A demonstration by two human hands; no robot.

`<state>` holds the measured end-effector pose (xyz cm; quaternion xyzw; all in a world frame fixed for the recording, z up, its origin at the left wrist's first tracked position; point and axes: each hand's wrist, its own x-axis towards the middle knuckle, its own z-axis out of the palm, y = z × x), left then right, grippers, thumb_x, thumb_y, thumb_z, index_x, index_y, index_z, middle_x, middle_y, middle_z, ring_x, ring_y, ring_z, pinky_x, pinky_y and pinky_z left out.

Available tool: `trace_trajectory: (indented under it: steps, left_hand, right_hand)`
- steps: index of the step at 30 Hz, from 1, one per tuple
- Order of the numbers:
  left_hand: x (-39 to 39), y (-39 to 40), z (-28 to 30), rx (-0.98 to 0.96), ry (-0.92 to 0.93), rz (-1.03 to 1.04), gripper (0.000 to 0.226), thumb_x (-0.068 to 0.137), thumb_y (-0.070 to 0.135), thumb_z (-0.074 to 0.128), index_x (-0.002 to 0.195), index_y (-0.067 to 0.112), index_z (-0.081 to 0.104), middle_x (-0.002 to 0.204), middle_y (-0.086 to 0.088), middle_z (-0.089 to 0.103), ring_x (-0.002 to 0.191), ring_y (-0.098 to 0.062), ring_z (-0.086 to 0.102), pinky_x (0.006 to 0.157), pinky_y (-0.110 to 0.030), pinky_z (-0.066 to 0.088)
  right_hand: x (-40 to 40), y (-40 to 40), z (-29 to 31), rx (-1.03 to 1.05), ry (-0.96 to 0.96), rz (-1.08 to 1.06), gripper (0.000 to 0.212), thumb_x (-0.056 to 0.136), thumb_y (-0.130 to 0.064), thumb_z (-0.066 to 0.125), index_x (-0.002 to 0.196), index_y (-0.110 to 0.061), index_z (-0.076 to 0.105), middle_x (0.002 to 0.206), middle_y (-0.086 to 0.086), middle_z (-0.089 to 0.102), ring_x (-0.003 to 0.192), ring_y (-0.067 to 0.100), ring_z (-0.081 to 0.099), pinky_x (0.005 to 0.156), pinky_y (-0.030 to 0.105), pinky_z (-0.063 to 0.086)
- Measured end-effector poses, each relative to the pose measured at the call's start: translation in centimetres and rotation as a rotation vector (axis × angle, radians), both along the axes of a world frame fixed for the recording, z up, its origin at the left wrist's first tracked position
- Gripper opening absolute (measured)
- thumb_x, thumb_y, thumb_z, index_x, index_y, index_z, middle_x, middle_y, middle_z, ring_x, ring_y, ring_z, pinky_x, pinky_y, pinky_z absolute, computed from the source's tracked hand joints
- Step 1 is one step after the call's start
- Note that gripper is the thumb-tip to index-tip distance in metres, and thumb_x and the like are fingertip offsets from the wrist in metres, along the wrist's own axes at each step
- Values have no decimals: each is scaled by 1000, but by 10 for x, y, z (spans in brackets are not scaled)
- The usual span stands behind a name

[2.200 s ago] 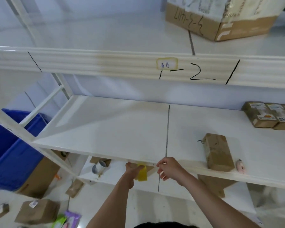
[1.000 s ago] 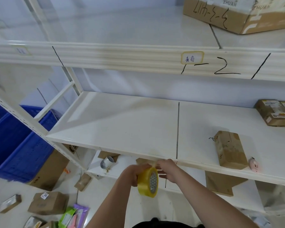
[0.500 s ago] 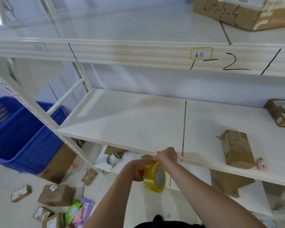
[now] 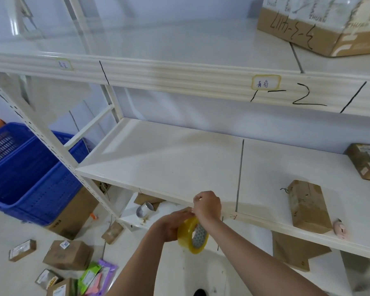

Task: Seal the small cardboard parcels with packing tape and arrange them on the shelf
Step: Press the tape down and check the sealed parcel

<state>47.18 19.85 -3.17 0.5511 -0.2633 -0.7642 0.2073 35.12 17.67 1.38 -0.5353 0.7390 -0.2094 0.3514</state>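
Note:
My left hand (image 4: 171, 226) grips a yellowish roll of packing tape (image 4: 192, 236) just below the front edge of the white middle shelf (image 4: 169, 159). Above the roll, my right hand (image 4: 207, 205) has its fingers curled and pinches at the tape's edge; the loose end itself is too small to see. A small cardboard parcel (image 4: 307, 207) lies on the shelf to the right of my hands. Another parcel (image 4: 366, 160) sits at the far right of the same shelf.
A large carton (image 4: 320, 24) stands on the top shelf. Blue crates (image 4: 24, 167) sit left of the rack. Several small parcels (image 4: 67, 255) and coloured packets (image 4: 95, 278) lie on the floor. A grey tape roll (image 4: 144, 210) and cardboard rest on the low shelf. A small pink object (image 4: 341, 228) lies at the shelf edge.
My view has swung left and down. The tape roll came out from under the shelf edge into full view, and my right hand rose a little above it.

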Motion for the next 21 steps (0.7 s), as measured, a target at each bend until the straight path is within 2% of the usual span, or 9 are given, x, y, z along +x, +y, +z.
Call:
trace_trajectory:
  steps: [2,4,7,9,11,14,15,17,21]
  left_hand:
    - [0,-8,4,-110,-67,17,30,98,24,66,125,13,66,107,-12,74,93,-27,73,87,-43,59]
    - [-4,-16,13,-200,-174,-29,24,93,30,70,115,22,73,114,-12,73,105,-32,71,98,-50,55]
    - [-14,-29,29,-268,-284,-126,25,80,42,72,103,33,78,114,-8,74,108,-32,70,101,-50,54]
    - [-21,-38,38,-288,-319,-179,23,80,42,71,101,34,78,115,-9,73,108,-33,70,99,-51,55]
    - [-30,-47,48,-302,-376,-231,19,81,42,72,98,38,79,116,-8,72,109,-32,69,98,-50,55]
    - [-50,-60,66,-334,-514,-373,15,78,50,72,92,46,77,119,-3,69,111,-30,65,100,-49,54]
    - [-59,-64,70,-354,-571,-428,18,77,54,71,93,48,76,120,-1,67,112,-28,63,100,-48,54]
    - [-77,-70,81,-395,-657,-533,21,84,53,68,102,45,75,123,2,65,112,-26,61,101,-44,53]
    - [-114,-85,98,-455,-771,-737,29,93,48,61,118,39,73,135,6,59,122,-24,55,107,-41,47]
  right_hand:
    - [-10,-2,3,-31,-46,-34,29,86,-2,57,63,-14,70,65,7,63,63,24,61,57,38,50]
    - [-19,-2,7,-35,-103,-85,31,85,-1,56,57,-12,63,58,11,55,58,31,52,54,35,35]
    - [-33,-9,15,-66,-180,-223,16,91,-6,63,84,-3,77,92,11,76,92,30,69,68,32,47]
    - [-44,-14,18,-56,-204,-290,12,91,-12,69,93,-6,79,98,7,77,98,27,69,71,26,43]
    - [-57,-20,17,-30,-237,-322,12,88,-19,74,88,-7,78,90,6,77,92,27,71,73,27,49]
    - [-79,-25,11,1,-303,-381,15,85,-18,77,73,-11,72,67,5,74,63,26,73,70,42,63]
    - [-88,-26,11,18,-329,-409,10,84,-14,77,80,-12,68,70,7,74,58,26,73,65,45,64]
    - [-108,-27,9,56,-405,-474,25,83,-6,76,99,-13,58,80,14,74,55,28,72,55,43,63]
    - [-162,-33,15,76,-489,-501,4,94,-10,68,96,-7,67,73,14,75,54,28,71,50,39,61]
